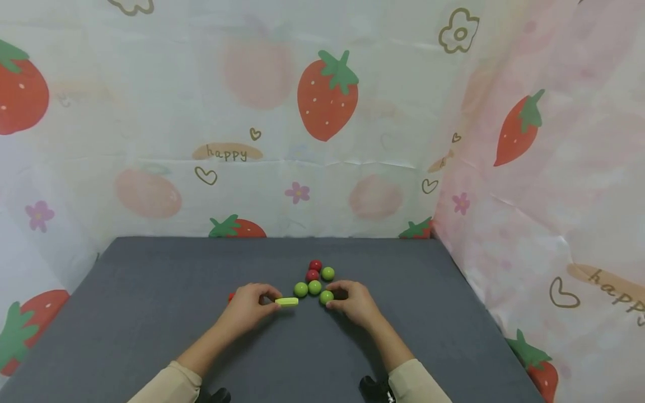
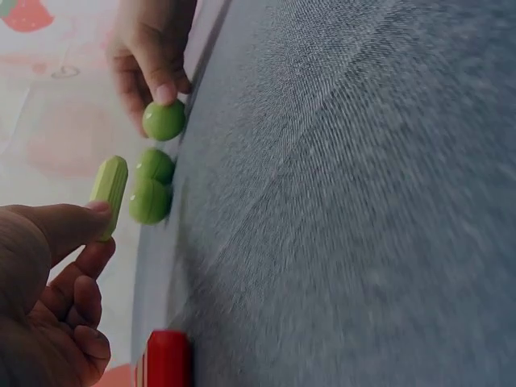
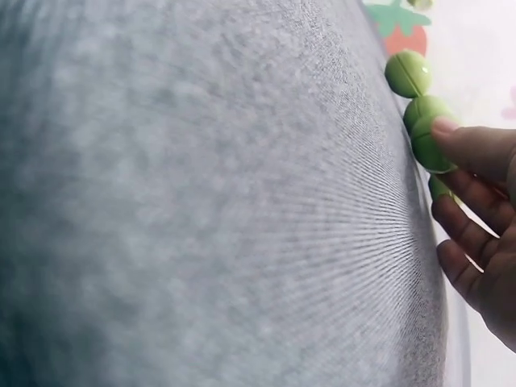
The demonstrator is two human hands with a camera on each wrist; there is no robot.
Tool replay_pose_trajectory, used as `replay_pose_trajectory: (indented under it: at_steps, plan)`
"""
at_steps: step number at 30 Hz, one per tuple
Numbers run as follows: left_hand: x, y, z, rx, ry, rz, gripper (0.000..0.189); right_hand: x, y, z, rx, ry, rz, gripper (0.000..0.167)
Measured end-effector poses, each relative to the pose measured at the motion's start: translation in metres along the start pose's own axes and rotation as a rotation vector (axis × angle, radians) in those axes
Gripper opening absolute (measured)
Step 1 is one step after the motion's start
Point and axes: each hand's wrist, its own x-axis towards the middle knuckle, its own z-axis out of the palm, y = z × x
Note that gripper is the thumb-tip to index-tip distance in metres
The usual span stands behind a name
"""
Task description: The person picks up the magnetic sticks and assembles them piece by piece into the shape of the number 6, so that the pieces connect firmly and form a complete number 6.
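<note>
My left hand [image 1: 248,306] pinches a small yellow-green ribbed stick [image 1: 286,302] between thumb and fingertips, and the left wrist view shows the stick [image 2: 110,193] held above the grey tabletop. Across from it, my right hand [image 1: 355,304] holds a glossy green ball [image 1: 326,298] with thumb and fingers; in the right wrist view the thumb lies over that ball [image 3: 430,149]. Between the hands sit two more green balls, a left one [image 1: 300,289] and a right one [image 1: 314,287], side by side. Behind them are two red balls [image 1: 312,275] and another green ball [image 1: 328,273].
A red block [image 2: 168,359] with a ridged side lies beneath my left hand, mostly hidden by it in the head view. The grey table [image 1: 151,313] ends at a strawberry-printed curtain [image 1: 322,184] at the back and sides. Dark straps [image 1: 375,389] show by the cuffs.
</note>
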Motion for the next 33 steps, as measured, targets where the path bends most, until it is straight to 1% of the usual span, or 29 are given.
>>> replay_pose_trajectory:
  at_steps: [5, 8, 16, 22, 26, 28, 33]
  plan:
    - [0.009, 0.004, 0.012, 0.006, -0.006, 0.035, 0.015, -0.002, 0.001, 0.000, -0.004, -0.014, -0.009, 0.035]
    - [0.013, 0.006, 0.019, 0.011, -0.013, 0.046, 0.014, -0.003, 0.002, 0.000, -0.008, -0.022, -0.017, 0.035]
    - [0.023, 0.011, 0.033, 0.034, -0.008, 0.069, 0.016, -0.004, 0.003, 0.001, 0.002, -0.039, -0.032, 0.035]
    - [0.027, 0.011, 0.041, 0.063, -0.006, 0.089, 0.015, -0.005, 0.004, 0.001, 0.009, -0.051, -0.041, 0.035]
    - [0.028, 0.010, 0.046, 0.056, -0.014, 0.103, 0.014, -0.005, 0.004, 0.002, 0.009, -0.059, -0.053, 0.035]
    - [0.028, 0.011, 0.048, 0.058, -0.021, 0.103, 0.013, -0.005, 0.005, 0.003, 0.010, -0.058, -0.054, 0.035]
    - [0.029, 0.016, 0.049, 0.069, -0.016, 0.082, 0.013, -0.004, 0.005, 0.002, 0.016, -0.058, -0.044, 0.035]
